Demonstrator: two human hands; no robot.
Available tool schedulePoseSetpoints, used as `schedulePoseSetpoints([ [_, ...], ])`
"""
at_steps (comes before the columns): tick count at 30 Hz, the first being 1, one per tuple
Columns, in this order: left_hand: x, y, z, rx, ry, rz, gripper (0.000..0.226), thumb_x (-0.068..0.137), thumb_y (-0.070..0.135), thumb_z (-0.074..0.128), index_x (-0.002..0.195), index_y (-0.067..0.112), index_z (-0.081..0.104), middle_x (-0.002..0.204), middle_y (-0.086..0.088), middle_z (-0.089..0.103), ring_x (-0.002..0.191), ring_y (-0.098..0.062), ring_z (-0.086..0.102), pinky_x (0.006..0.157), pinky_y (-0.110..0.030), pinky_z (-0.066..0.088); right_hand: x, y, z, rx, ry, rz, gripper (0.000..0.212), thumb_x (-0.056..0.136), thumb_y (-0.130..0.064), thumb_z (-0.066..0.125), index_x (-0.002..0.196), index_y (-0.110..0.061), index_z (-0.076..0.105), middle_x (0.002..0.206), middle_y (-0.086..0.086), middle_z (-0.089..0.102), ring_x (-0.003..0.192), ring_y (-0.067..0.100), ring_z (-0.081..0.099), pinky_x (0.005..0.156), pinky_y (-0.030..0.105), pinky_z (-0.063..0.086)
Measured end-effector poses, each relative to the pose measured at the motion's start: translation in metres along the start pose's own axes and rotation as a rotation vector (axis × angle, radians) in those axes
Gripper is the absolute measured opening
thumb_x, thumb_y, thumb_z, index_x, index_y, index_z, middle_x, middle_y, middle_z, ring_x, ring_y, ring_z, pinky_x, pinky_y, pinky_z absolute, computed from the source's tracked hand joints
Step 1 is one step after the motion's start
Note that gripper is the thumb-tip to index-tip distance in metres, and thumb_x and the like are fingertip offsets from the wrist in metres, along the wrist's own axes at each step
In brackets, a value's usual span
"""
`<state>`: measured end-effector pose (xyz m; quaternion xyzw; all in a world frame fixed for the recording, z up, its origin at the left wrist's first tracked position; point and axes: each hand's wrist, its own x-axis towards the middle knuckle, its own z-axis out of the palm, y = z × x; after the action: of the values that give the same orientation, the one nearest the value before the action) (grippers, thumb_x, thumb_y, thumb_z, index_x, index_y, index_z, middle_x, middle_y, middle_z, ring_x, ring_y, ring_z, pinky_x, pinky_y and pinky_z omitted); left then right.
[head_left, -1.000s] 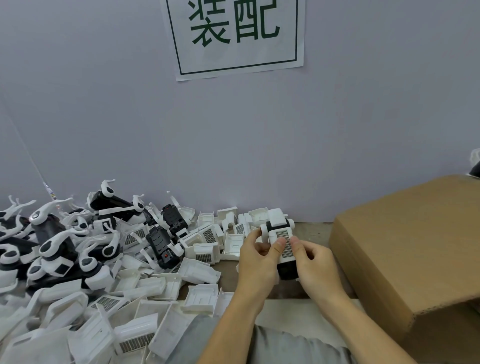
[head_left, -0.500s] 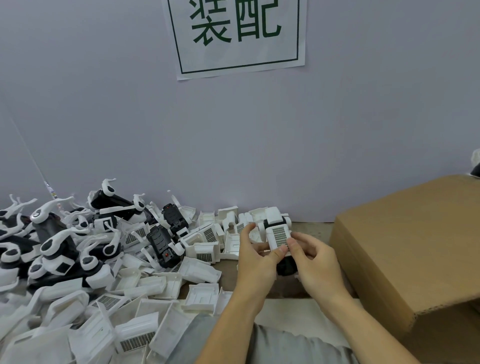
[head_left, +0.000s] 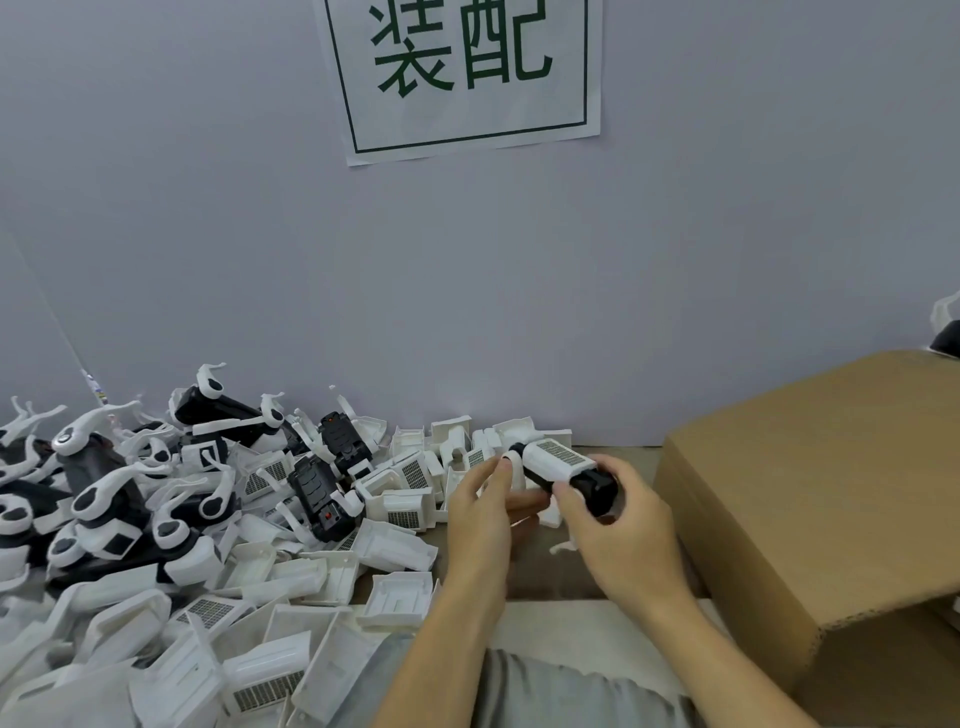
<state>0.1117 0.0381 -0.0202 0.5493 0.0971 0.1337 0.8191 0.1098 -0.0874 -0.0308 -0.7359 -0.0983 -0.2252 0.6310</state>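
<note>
Between my hands I hold a black-and-white assembled part (head_left: 558, 465): a black body with a white grille cover on top, lying nearly sideways. My right hand (head_left: 618, 525) grips its black end from the right. My left hand (head_left: 480, 512) holds the white end, thumb and fingertips on it. A heap of loose white grille covers (head_left: 400, 499) and black bodies with white curved arms (head_left: 104, 499) fills the left side of the bench.
A large brown cardboard box (head_left: 810, 509) stands close on the right, touching distance from my right hand. A grey wall with a paper sign (head_left: 462, 73) rises right behind the bench. A strip of bare brown bench top (head_left: 540, 577) shows under my hands.
The part was upright with its grille facing me; now it is turned sideways, black end to the right. My right hand has shifted right along it and my left has loosened toward the white end.
</note>
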Motion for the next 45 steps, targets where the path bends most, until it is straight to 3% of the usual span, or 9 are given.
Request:
schedulePoseSetpoints([
  [4,0.004,0.001,-0.008,0.236,0.13,0.192,0.022,0.099,0.03,0.061,0.089,0.015,0.074,0.05,-0.002,0.058,0.045,-0.014,0.051,0.052,-0.023,0.051,0.006,-0.003,-0.009,0.231,0.09,0.185,0.021,0.092,-0.015,0.066,0.07,-0.015,0.068,0.06,0.001,0.058,0.044,0.003,0.052,0.035,0.014,0.041],
  [11,0.001,0.01,-0.008,0.076,-0.067,0.088,0.017,0.099,0.021,0.061,0.107,0.025,0.075,0.105,-0.004,0.075,0.086,-0.019,0.067,0.079,-0.035,0.055,0.011,0.001,-0.011,0.386,-0.071,0.451,0.044,0.07,-0.047,0.064,0.078,-0.004,0.062,0.065,-0.004,0.063,0.037,0.024,0.057,0.047,0.026,0.035],
  [16,0.004,0.008,-0.013,-0.002,-0.051,0.049,0.012,0.096,0.016,0.066,0.103,0.019,0.075,0.087,-0.001,0.076,0.067,-0.018,0.064,0.058,-0.025,0.055,0.01,-0.002,-0.01,0.41,-0.093,0.43,0.027,0.08,-0.043,0.063,0.09,-0.019,0.07,0.081,-0.012,0.073,0.065,0.031,0.064,0.037,0.026,0.039],
  [20,0.005,0.004,-0.014,0.066,0.079,0.034,0.011,0.09,0.026,0.075,0.1,0.022,0.076,0.083,0.006,0.076,0.06,-0.012,0.069,0.053,-0.023,0.054,0.009,0.0,-0.01,0.191,-0.067,0.275,0.012,0.1,-0.025,0.055,0.095,-0.019,0.065,0.095,0.006,0.067,0.087,0.026,0.064,0.069,0.043,0.053],
  [24,0.003,0.004,-0.017,0.049,0.122,-0.029,0.022,0.084,0.032,0.079,0.101,0.019,0.076,0.114,-0.008,0.072,0.106,-0.034,0.068,0.082,-0.043,0.057,0.009,-0.001,-0.017,-0.122,-0.251,0.096,0.011,0.092,-0.013,0.064,0.094,-0.024,0.067,0.087,-0.006,0.07,0.074,0.003,0.064,0.059,0.013,0.049],
  [27,0.0,0.008,-0.018,0.036,0.106,-0.069,0.022,0.082,0.026,0.082,0.099,0.014,0.077,0.113,-0.014,0.073,0.119,-0.041,0.062,0.106,-0.058,0.046,0.012,0.0,-0.023,-0.307,-0.388,0.102,0.014,0.091,-0.018,0.068,0.101,-0.026,0.068,0.098,-0.013,0.068,0.086,0.002,0.064,0.072,0.013,0.047],
  [31,-0.001,0.014,-0.02,0.093,0.059,-0.077,0.025,0.08,0.028,0.083,0.099,0.013,0.078,0.107,-0.012,0.076,0.098,-0.029,0.062,0.093,-0.045,0.05,0.012,-0.005,-0.027,-0.348,-0.453,0.08,0.031,0.087,-0.016,0.072,0.08,-0.045,0.063,0.092,-0.017,0.072,0.086,0.006,0.069,0.074,0.018,0.053],
  [40,0.001,0.045,-0.005,0.384,-0.02,0.09,0.013,0.093,0.027,0.068,0.1,0.018,0.075,0.104,-0.004,0.073,0.097,-0.023,0.069,0.08,-0.038,0.06,0.011,-0.008,-0.03,-0.238,-0.569,0.178,0.015,0.093,-0.013,0.066,0.094,-0.025,0.075,0.09,-0.007,0.077,0.068,0.003,0.068,0.071,0.027,0.053],
  [45,-0.014,0.046,0.01,0.28,-0.116,0.2,0.02,0.099,0.038,0.06,0.115,0.026,0.064,0.101,0.011,0.072,0.089,-0.012,0.074,0.076,-0.023,0.059,0.013,-0.004,-0.028,-0.04,-0.425,0.269,0.018,0.1,-0.018,0.059,0.111,-0.019,0.074,0.101,-0.007,0.076,0.101,0.008,0.069,0.092,0.029,0.053],
])
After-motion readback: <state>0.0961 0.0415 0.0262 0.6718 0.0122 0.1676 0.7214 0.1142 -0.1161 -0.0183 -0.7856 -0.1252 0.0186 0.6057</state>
